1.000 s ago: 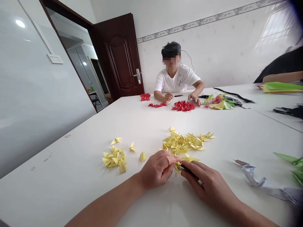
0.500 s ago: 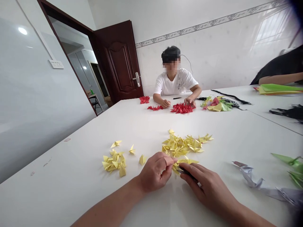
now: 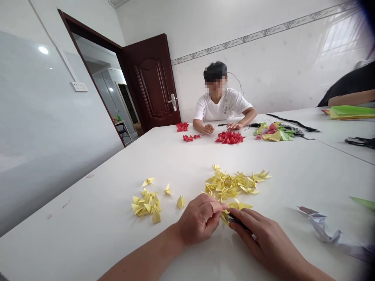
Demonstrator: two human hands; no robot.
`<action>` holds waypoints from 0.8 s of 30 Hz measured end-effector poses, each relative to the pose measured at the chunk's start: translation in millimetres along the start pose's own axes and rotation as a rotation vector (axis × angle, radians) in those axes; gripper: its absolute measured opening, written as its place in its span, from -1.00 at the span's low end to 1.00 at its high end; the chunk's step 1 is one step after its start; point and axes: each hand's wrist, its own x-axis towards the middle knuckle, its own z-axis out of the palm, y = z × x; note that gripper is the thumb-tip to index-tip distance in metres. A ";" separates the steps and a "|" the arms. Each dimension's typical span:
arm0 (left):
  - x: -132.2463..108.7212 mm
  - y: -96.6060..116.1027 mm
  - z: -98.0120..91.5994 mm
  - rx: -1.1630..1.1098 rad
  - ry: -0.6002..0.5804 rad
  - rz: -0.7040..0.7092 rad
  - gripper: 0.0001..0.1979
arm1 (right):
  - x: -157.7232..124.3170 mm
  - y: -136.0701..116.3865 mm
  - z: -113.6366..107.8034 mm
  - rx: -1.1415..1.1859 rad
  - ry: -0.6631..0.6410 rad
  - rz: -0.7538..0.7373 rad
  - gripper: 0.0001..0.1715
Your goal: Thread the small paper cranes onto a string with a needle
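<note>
The left hand [image 3: 199, 222] has its grip pinched narrow on a yellow folded piece [image 3: 224, 215] low over the near part of the desk [image 3: 88, 218]. The right hand [image 3: 263, 242] meets it there, its grip closed on a thin dark thing [image 3: 235, 221] that touches the same piece and is too hidden to identify. Just beyond the fingers lies a large yellow pile [image 3: 234, 185], with a smaller yellow pile [image 3: 146, 205] and loose pieces [image 3: 181, 202] to the left, a silvery paper strip [image 3: 322, 230] well apart on the right, and across the desk a person in a white shirt [image 3: 224, 107] beside a red pile [image 3: 230, 137].
</note>
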 end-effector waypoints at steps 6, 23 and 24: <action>0.0 -0.4 0.3 0.006 -0.001 0.013 -0.70 | -1.2 0.0 -0.2 0.009 -0.014 0.012 -0.69; 0.2 -1.4 -0.8 0.000 -0.016 0.020 -0.70 | -1.5 -0.6 -1.7 -0.021 -0.032 0.031 -0.67; 0.3 -1.2 -1.0 0.000 -0.019 0.017 -0.71 | -1.5 -0.7 -1.8 -0.022 -0.028 0.030 -0.67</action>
